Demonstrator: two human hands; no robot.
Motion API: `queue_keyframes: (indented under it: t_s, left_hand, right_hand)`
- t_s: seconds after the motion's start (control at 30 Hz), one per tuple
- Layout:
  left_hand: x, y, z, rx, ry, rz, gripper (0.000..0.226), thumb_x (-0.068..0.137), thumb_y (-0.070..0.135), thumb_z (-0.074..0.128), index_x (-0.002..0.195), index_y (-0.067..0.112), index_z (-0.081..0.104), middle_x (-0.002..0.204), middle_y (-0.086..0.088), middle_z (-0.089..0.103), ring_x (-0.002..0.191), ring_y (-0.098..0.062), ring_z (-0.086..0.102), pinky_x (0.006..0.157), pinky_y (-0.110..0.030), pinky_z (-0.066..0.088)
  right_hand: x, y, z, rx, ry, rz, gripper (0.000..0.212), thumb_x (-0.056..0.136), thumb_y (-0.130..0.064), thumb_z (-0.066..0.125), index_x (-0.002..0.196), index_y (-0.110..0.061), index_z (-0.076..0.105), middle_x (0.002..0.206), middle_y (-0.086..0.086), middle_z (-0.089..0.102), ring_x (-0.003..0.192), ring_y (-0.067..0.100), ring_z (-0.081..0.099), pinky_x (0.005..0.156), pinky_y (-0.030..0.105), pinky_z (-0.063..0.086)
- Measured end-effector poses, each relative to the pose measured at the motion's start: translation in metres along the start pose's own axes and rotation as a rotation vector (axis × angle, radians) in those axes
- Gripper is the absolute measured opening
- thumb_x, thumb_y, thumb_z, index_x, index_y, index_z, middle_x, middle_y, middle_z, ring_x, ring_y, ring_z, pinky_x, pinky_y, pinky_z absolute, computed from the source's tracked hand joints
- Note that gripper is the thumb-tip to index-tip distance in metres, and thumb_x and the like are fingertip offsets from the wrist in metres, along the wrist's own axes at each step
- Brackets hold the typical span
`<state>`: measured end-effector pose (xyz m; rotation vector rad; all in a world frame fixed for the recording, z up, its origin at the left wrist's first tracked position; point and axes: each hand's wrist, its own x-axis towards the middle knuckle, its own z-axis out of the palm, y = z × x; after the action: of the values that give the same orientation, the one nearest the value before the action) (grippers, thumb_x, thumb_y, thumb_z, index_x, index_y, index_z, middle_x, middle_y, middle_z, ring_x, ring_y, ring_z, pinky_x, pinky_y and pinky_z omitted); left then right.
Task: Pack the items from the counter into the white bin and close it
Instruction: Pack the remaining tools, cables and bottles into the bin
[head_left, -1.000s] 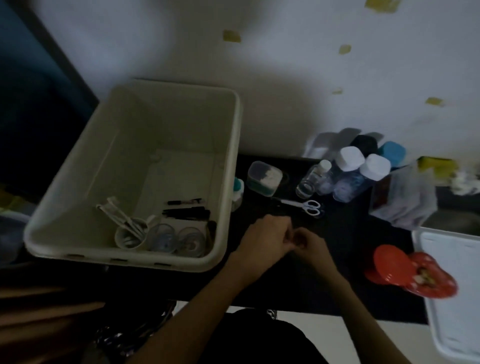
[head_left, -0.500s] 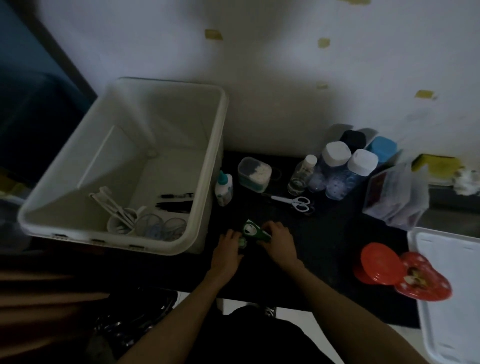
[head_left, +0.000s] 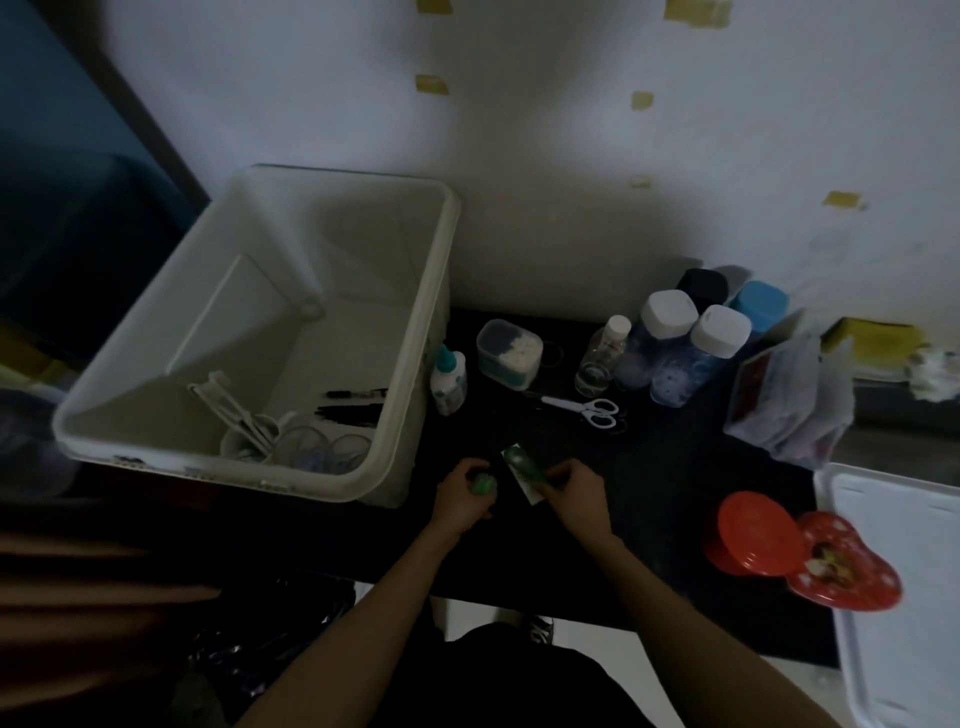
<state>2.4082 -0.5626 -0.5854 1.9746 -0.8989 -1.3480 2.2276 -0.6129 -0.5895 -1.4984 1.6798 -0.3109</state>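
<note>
The white bin (head_left: 405, 332) stands open at the left of the dark tabletop (head_left: 670, 483), its far side against the wall. On its floor lie a cup with white plastic sticks (head_left: 239, 426), two clear round lids (head_left: 322, 449) and some black pens (head_left: 353, 408).

Just right of the bin's near corner, the left hand (head_left: 462, 499) curls its fingers around a small green piece (head_left: 483, 486). The right hand (head_left: 574, 496) pinches the lower end of a green packet (head_left: 522, 467), which tilts up toward the bin. The two hands are close together above the tabletop.

Still on the tabletop: a glue bottle with a teal tip (head_left: 448, 382) touching the bin's wall, a clear lidded box of white bits (head_left: 510, 353), a small clear bottle (head_left: 602, 356), white-handled scissors (head_left: 584, 410), and a cluster of jars with white, black and blue caps (head_left: 696, 338). Further right sit a clear bag (head_left: 789, 400), a red heart-shaped tin (head_left: 841, 569) with its red lid (head_left: 753, 540) beside it, and the bin's white lid (head_left: 904, 597) at the edge.
</note>
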Motion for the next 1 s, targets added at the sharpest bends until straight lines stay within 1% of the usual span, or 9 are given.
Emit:
queue_keyframes:
  t_s: [0.13,0.23,0.3,0.4,0.57,0.7,0.77,0.9,1.0]
  left_hand:
    - [0.004,0.021,0.013,-0.358,-0.034,-0.245,0.019,0.090,0.000,0.058,0.107,-0.003,0.056,0.085,-0.013,0.062,0.067,-0.020,0.064,0.060,-0.025,0.057]
    - [0.007,0.032,0.021,-0.350,-0.028,-0.323,0.009,0.093,0.003,0.049,0.100,0.003,0.055,0.082,-0.011,0.060,0.063,-0.018,0.059,0.048,-0.020,0.051]
    - [0.010,0.030,0.022,-0.303,0.014,-0.376,0.009,0.093,0.003,0.048,0.094,0.002,0.057,0.083,-0.012,0.058,0.063,-0.017,0.056,0.050,-0.024,0.051]
    - [0.015,0.023,0.019,-0.286,0.060,-0.408,0.012,0.093,0.005,0.050,0.103,0.002,0.057,0.087,-0.012,0.057,0.064,-0.017,0.053,0.057,-0.027,0.052]
    - [0.016,0.016,0.026,-0.195,0.019,-0.342,0.018,0.096,0.011,0.046,0.079,0.012,0.051,0.078,-0.006,0.054,0.067,-0.014,0.052,0.063,-0.025,0.050]
    - [0.020,0.012,0.038,-0.087,-0.026,-0.296,0.009,0.094,0.018,0.057,0.093,0.009,0.056,0.089,-0.012,0.060,0.076,-0.019,0.057,0.074,-0.034,0.054]
    - [0.020,0.013,0.039,-0.029,-0.017,-0.256,0.020,0.089,0.026,0.067,0.095,0.010,0.057,0.091,-0.011,0.063,0.080,-0.023,0.060,0.077,-0.037,0.055]
    - [0.014,0.025,0.030,0.099,0.017,-0.119,0.028,0.085,0.034,0.071,0.078,0.016,0.050,0.076,-0.002,0.056,0.068,-0.016,0.053,0.059,-0.027,0.043]
    - [0.004,0.057,0.018,0.108,-0.034,0.009,0.023,0.090,0.028,0.065,0.080,0.014,0.050,0.074,-0.002,0.055,0.065,-0.013,0.050,0.059,-0.026,0.040]
  right_hand:
    - [-0.004,-0.002,-0.006,0.179,-0.009,0.028,0.013,0.082,-0.021,0.076,0.092,-0.012,0.072,0.086,-0.002,0.072,0.081,0.007,0.067,0.085,0.031,0.056]
    - [-0.007,-0.001,0.002,0.134,-0.020,0.000,0.012,0.082,-0.015,0.075,0.092,-0.012,0.070,0.087,-0.002,0.071,0.081,0.007,0.067,0.085,0.033,0.057]
    - [-0.006,0.001,0.009,0.095,0.013,-0.002,0.022,0.081,-0.022,0.076,0.096,-0.012,0.063,0.092,0.000,0.067,0.085,0.012,0.065,0.081,0.034,0.056]
    - [-0.002,0.000,0.016,0.015,0.064,0.008,0.045,0.075,-0.039,0.079,0.104,-0.015,0.054,0.105,0.000,0.054,0.093,0.018,0.057,0.081,0.034,0.052]
    - [0.007,-0.005,0.028,-0.101,-0.012,0.052,0.050,0.074,-0.041,0.078,0.107,-0.011,0.053,0.110,0.008,0.057,0.101,0.025,0.058,0.083,0.035,0.050]
    - [0.009,-0.004,0.032,-0.132,-0.069,0.037,0.041,0.076,-0.036,0.077,0.100,-0.007,0.058,0.103,0.011,0.059,0.093,0.026,0.060,0.070,0.030,0.045]
    - [0.009,-0.003,0.029,-0.116,-0.097,0.032,0.033,0.078,-0.030,0.077,0.096,-0.007,0.060,0.100,0.012,0.063,0.089,0.024,0.062,0.069,0.030,0.048]
    - [0.008,-0.004,0.004,0.054,-0.164,0.070,0.036,0.079,-0.030,0.079,0.105,-0.009,0.066,0.090,-0.001,0.067,0.078,0.007,0.062,0.063,0.013,0.047]
    - [0.006,-0.016,-0.026,0.184,-0.153,0.074,0.030,0.081,-0.031,0.078,0.104,-0.014,0.068,0.096,0.001,0.071,0.080,0.009,0.065,0.069,0.022,0.054]
